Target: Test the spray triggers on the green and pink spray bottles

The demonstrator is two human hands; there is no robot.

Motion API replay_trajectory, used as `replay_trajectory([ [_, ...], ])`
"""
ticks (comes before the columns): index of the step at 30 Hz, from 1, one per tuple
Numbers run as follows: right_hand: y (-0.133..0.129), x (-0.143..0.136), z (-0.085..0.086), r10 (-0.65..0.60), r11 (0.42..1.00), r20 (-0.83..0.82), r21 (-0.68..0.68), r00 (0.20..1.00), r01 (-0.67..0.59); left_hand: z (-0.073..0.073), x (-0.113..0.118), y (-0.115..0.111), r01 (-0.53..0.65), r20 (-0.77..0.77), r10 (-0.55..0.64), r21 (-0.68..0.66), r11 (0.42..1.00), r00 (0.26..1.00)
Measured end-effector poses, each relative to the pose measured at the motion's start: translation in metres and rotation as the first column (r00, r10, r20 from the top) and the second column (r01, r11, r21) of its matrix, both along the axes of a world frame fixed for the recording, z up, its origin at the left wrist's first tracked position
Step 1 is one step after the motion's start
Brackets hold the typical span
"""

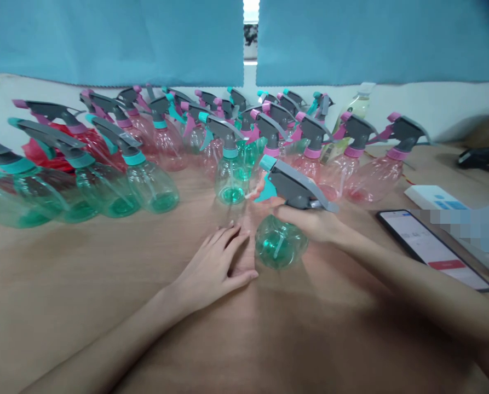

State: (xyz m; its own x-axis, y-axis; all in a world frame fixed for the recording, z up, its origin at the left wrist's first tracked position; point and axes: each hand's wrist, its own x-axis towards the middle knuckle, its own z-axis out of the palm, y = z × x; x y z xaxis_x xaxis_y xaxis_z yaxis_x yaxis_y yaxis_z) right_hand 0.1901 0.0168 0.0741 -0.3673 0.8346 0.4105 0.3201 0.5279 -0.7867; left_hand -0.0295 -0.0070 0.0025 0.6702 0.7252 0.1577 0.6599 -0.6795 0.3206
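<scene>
My right hand is wrapped round the neck of a green spray bottle that has a grey head and a turquoise trigger and nozzle. The bottle's nozzle points to the left. Left of it, my left hand rests palm down on the wooden table, fingers spread, holding nothing. Just beyond my hands stands another green spray bottle with a turquoise collar. Whether the held bottle touches the table I cannot tell.
Green spray bottles stand at the left, and pink spray bottles at the back right, with several more between. A phone and a white box lie at the right. Blue curtains hang behind.
</scene>
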Motion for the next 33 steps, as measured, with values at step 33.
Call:
replay_trajectory([
  [33,0.0015,-0.0012,-0.0091,0.131,0.991,-0.262,0.020,0.956,-0.130,0.0030,-0.0012,0.0021,0.037,-0.180,-0.025,0.059,0.998,0.983],
])
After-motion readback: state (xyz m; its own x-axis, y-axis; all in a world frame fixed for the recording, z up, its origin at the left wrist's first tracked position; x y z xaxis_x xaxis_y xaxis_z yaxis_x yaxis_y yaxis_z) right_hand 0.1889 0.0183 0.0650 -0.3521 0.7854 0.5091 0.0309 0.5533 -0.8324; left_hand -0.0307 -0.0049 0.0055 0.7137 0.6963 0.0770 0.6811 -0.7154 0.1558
